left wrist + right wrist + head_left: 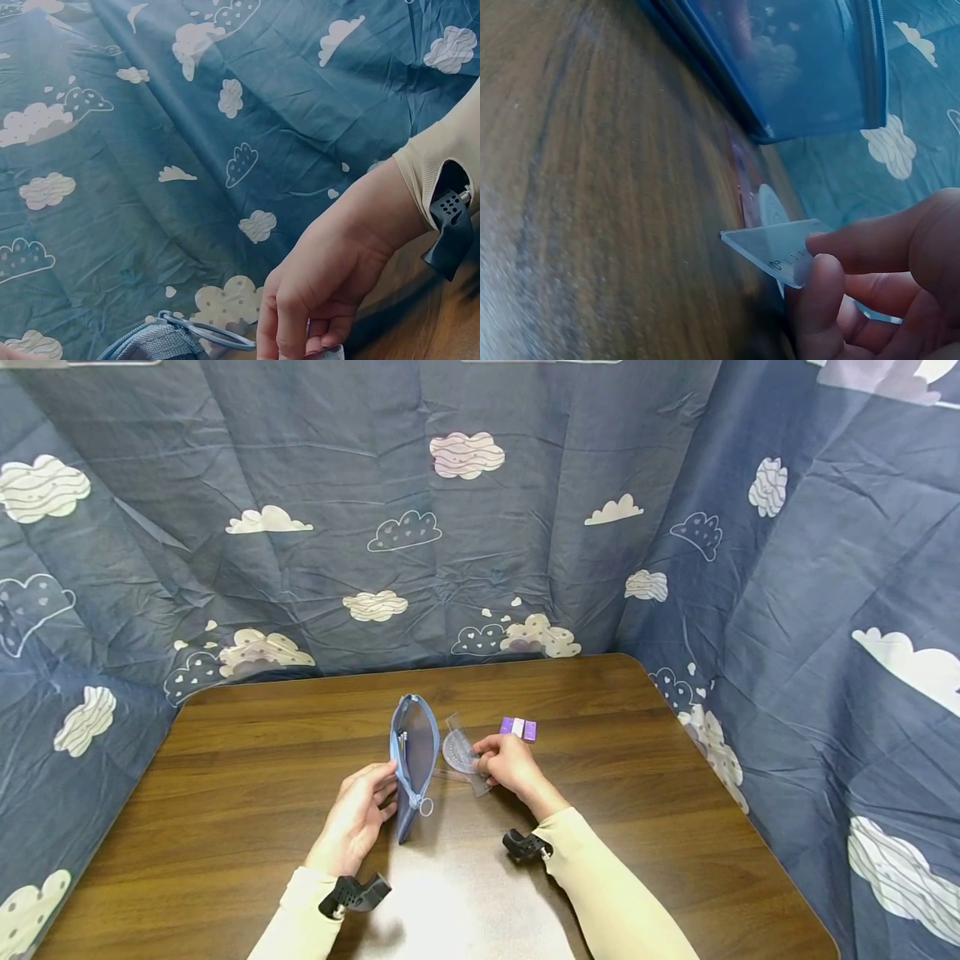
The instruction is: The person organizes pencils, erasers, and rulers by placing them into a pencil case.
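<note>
My left hand (pixel 358 814) holds a blue zip pouch (pixel 406 822) upright on the table by its left side. The pouch's mouth is unzipped and gapes, with a pen-like item (pixel 403 745) inside; a ring hangs from the zip pull (pixel 426 807). Just right of it, my right hand (pixel 513 764) pinches a clear ruler with a protractor curve (pixel 459 752). In the right wrist view, thumb and finger grip the marked end of the clear ruler (pixel 772 247), which is tilted. The pouch (pixel 802 75) stands beyond it.
A small purple block with a white band (pixel 528 731) lies behind my right hand. The brown wooden table (pixel 247 760) is bounded by cloud-patterned curtains (pixel 322 560) at the back and right.
</note>
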Demonstrator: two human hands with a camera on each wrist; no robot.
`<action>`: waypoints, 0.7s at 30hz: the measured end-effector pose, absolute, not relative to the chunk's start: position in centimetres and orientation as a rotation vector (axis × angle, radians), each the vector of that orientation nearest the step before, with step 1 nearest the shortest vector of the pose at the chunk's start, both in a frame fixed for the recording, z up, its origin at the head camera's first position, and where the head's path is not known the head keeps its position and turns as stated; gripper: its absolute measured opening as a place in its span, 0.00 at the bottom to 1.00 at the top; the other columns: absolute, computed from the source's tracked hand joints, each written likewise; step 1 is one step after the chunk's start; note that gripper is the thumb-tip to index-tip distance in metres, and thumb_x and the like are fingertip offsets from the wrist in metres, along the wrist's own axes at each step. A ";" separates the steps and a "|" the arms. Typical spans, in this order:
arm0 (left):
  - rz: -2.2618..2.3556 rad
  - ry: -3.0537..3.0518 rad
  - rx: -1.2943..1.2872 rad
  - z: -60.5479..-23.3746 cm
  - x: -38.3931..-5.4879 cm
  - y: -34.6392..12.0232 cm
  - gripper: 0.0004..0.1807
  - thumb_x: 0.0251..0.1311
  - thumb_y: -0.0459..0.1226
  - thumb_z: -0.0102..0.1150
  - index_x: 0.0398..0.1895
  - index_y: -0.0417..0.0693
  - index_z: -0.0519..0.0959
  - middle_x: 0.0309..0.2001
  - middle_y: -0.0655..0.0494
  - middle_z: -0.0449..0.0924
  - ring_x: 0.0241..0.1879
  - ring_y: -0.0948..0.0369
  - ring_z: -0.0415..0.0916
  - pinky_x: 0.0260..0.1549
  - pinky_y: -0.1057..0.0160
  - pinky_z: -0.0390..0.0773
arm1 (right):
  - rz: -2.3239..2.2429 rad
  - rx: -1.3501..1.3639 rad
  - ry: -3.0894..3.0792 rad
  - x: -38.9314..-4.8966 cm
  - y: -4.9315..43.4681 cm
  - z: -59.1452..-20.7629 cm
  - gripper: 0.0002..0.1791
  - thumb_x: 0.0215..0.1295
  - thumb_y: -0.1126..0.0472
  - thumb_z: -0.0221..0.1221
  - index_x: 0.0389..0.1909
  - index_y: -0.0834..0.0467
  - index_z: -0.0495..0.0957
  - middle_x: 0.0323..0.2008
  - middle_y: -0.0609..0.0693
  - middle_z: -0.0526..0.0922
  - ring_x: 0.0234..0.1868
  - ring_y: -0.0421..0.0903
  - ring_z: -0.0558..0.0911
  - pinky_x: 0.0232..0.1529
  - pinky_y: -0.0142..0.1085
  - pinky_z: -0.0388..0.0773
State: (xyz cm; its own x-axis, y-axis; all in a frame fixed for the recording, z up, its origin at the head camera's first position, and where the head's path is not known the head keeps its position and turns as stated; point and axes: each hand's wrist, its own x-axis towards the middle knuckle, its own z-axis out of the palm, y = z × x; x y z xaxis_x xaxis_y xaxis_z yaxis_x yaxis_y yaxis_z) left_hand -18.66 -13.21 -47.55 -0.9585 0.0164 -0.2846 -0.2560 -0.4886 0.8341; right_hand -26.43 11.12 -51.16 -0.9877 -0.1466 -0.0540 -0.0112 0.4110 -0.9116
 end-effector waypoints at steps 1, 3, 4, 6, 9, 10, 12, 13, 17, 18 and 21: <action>2.556 1.493 -0.359 -47.6 -18.6 -13.2 0.11 0.68 0.34 0.59 0.26 0.51 0.81 0.35 0.54 0.80 0.47 0.52 0.67 0.55 0.45 0.54 | -1.643 -0.131 2.519 -26.4 11.2 -51.1 0.14 0.55 0.77 0.61 0.42 0.66 0.84 0.22 0.48 0.80 0.21 0.41 0.78 0.22 0.35 0.80; 2.557 1.495 -0.360 -47.6 -18.6 -13.2 0.11 0.68 0.34 0.59 0.26 0.52 0.81 0.35 0.54 0.80 0.47 0.52 0.67 0.55 0.45 0.55 | -1.661 -0.123 2.497 -26.5 11.2 -51.0 0.14 0.56 0.77 0.60 0.43 0.66 0.84 0.22 0.48 0.81 0.21 0.41 0.78 0.22 0.35 0.80; 2.558 1.496 -0.362 -47.6 -18.7 -13.2 0.11 0.68 0.34 0.59 0.25 0.52 0.81 0.35 0.54 0.80 0.46 0.52 0.67 0.54 0.46 0.55 | -1.670 -0.116 2.483 -26.5 11.3 -50.9 0.14 0.56 0.77 0.60 0.43 0.67 0.83 0.22 0.49 0.80 0.21 0.41 0.78 0.22 0.34 0.79; 2.559 1.499 -0.365 -47.6 -18.7 -13.2 0.11 0.68 0.34 0.59 0.25 0.52 0.81 0.35 0.54 0.80 0.46 0.53 0.67 0.53 0.46 0.55 | -1.685 -0.110 2.461 -26.4 11.3 -50.8 0.13 0.57 0.77 0.60 0.44 0.67 0.83 0.22 0.50 0.79 0.21 0.42 0.77 0.22 0.34 0.79; 2.559 1.501 -0.365 -47.5 -18.7 -13.2 0.11 0.68 0.34 0.59 0.25 0.52 0.81 0.35 0.54 0.81 0.46 0.53 0.68 0.53 0.47 0.55 | -1.710 -0.108 2.426 -26.4 11.4 -50.5 0.13 0.58 0.77 0.59 0.44 0.68 0.82 0.21 0.52 0.78 0.21 0.42 0.76 0.21 0.33 0.78; 2.558 1.500 -0.364 -47.5 -18.6 -13.2 0.11 0.68 0.34 0.59 0.25 0.51 0.81 0.35 0.54 0.81 0.46 0.52 0.68 0.53 0.47 0.55 | -1.718 -0.108 2.416 -26.4 11.5 -50.4 0.13 0.58 0.77 0.59 0.44 0.68 0.82 0.21 0.52 0.78 0.20 0.42 0.76 0.21 0.33 0.78; 2.557 1.502 -0.359 -47.5 -18.6 -13.2 0.11 0.68 0.34 0.59 0.26 0.51 0.81 0.35 0.54 0.81 0.46 0.52 0.68 0.54 0.47 0.55 | -1.739 -0.112 2.392 -26.5 11.5 -50.3 0.13 0.58 0.77 0.59 0.44 0.69 0.82 0.21 0.54 0.78 0.20 0.42 0.76 0.21 0.32 0.77; 2.557 1.504 -0.357 -47.5 -18.6 -13.2 0.11 0.68 0.34 0.59 0.26 0.51 0.80 0.35 0.54 0.81 0.47 0.52 0.68 0.54 0.46 0.55 | -1.751 -0.115 2.377 -26.5 11.6 -50.3 0.13 0.58 0.77 0.58 0.45 0.70 0.81 0.21 0.54 0.78 0.20 0.42 0.76 0.21 0.32 0.77; 2.550 1.522 -0.349 -47.4 -18.6 -13.2 0.11 0.68 0.34 0.59 0.26 0.51 0.80 0.34 0.55 0.81 0.47 0.53 0.68 0.54 0.47 0.55 | -1.768 -0.129 2.352 -26.5 11.8 -50.0 0.14 0.58 0.77 0.58 0.46 0.71 0.80 0.21 0.57 0.79 0.21 0.43 0.76 0.21 0.32 0.77; 2.549 1.526 -0.348 -47.4 -18.6 -13.2 0.11 0.68 0.34 0.59 0.25 0.51 0.80 0.34 0.56 0.81 0.47 0.53 0.68 0.54 0.47 0.55 | -1.769 -0.132 2.347 -26.5 11.8 -49.9 0.14 0.58 0.76 0.58 0.46 0.71 0.80 0.21 0.57 0.79 0.21 0.43 0.77 0.21 0.33 0.77; 2.545 1.531 -0.351 -47.5 -18.6 -13.2 0.11 0.68 0.34 0.59 0.25 0.51 0.80 0.33 0.56 0.81 0.47 0.52 0.68 0.53 0.47 0.55 | -1.772 -0.131 2.344 -26.6 12.0 -49.7 0.15 0.58 0.76 0.58 0.47 0.71 0.80 0.22 0.58 0.80 0.22 0.44 0.77 0.22 0.33 0.77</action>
State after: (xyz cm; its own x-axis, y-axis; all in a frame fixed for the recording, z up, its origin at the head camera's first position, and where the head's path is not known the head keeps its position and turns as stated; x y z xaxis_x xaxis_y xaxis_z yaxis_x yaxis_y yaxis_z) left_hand -18.63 -13.16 -47.48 -0.9612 0.0087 -0.2757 -0.2476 -0.4675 0.8486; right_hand -26.58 12.03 -49.73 -0.9761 -0.1900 -0.1054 0.0496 0.2772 -0.9595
